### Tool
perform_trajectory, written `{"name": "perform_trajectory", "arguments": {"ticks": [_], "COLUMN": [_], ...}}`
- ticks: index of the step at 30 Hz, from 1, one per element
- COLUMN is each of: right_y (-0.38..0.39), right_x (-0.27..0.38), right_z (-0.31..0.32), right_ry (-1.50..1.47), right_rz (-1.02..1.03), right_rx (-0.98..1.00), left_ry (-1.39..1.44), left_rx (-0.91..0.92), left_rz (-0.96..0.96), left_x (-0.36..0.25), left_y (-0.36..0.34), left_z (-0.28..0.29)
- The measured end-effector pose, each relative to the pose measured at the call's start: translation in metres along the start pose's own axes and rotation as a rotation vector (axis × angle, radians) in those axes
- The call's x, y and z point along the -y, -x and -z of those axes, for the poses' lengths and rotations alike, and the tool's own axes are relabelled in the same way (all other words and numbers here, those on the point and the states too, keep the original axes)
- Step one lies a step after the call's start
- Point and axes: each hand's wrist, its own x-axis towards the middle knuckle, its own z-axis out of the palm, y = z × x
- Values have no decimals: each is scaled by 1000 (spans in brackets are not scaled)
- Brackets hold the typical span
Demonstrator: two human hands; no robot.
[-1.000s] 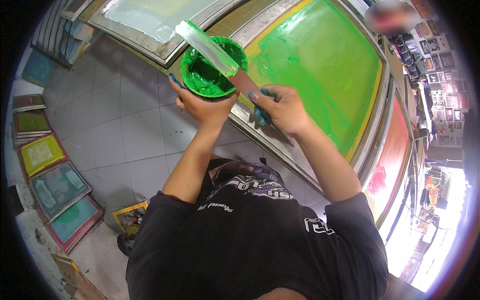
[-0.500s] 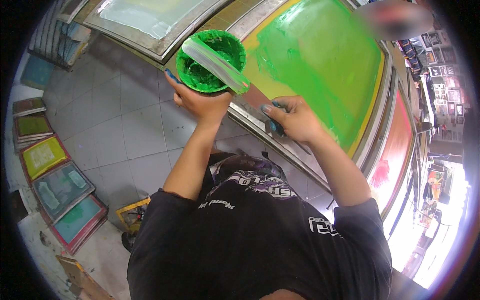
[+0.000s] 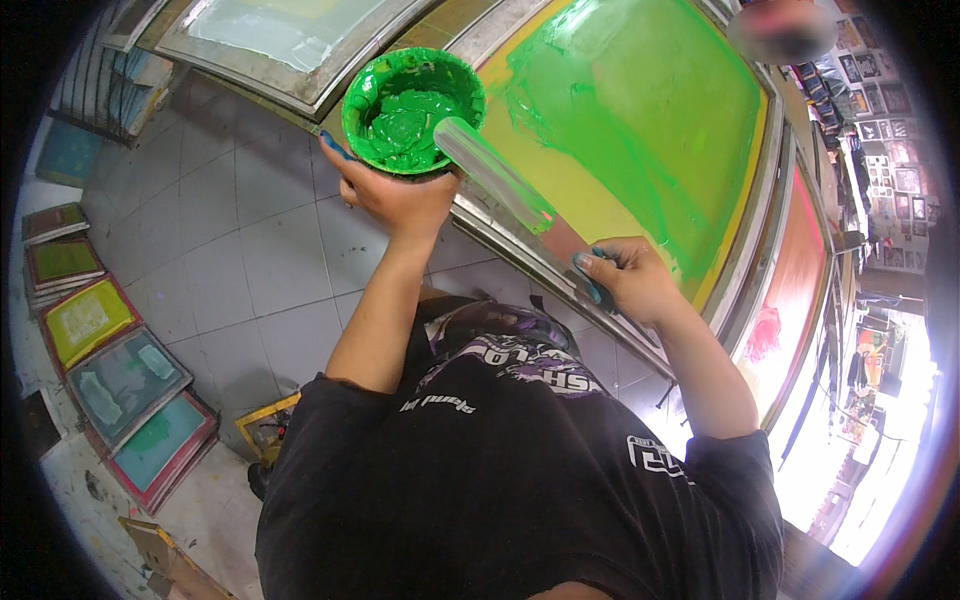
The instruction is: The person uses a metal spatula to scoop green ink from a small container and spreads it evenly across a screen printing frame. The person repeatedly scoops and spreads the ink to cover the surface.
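Note:
My left hand (image 3: 395, 200) grips a round tub (image 3: 412, 68) of thick green ink from below, blue stains on a finger. My right hand (image 3: 625, 277) is closed on a long flat metal spatula (image 3: 510, 185) with pale green smears. The spatula slants up leftward, its rounded end by the tub's lower right rim. Below and behind them lies a metal-framed printing screen (image 3: 660, 120), yellow with green ink spread over much of it.
A pale screen (image 3: 270, 40) lies at upper left, a pink screen (image 3: 785, 280) at right. Framed screens (image 3: 90, 320) lean along the left edge above the tiled floor (image 3: 250, 260). A yellow frame (image 3: 262, 425) stands low left; prints (image 3: 885, 140) cover the far wall.
My right hand has moved down and rightward, drawing the spatula from across the tub's top to its lower right rim. My left hand and tub have shifted slightly up and left.

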Motion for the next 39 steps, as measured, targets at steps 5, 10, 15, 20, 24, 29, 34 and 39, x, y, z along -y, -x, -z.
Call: {"name": "perform_trajectory", "arguments": {"ticks": [5,10,15,20,24,29,34,39], "right_y": [15,33,47,51,52,49,42,39], "right_x": [-7,-3,-5,-27,-23,-22,-30,-29], "right_z": [2,5,9,23,33,34,25,23], "right_ry": [-5,-104,-26,-345,-396,-286,-384,-392], "right_rz": [6,-28,-48,43,112,83,200,243], "right_rx": [-39,-41,-83,-115,-195,-328,-338,-310], "left_ry": [-4,-11,24,6,-29,33,32,-39], "left_rx": [24,26,3,15,55,116,209,167], "left_rz": [0,-90,-108,-121,-100,-122,-67,-184], "left_x": [0,4,-2,0,-1,-2,-9,3], "left_y": [0,-2,-3,-2,-3,9,28,12], "left_z": [2,1,2,2,6,16,36,30]}}
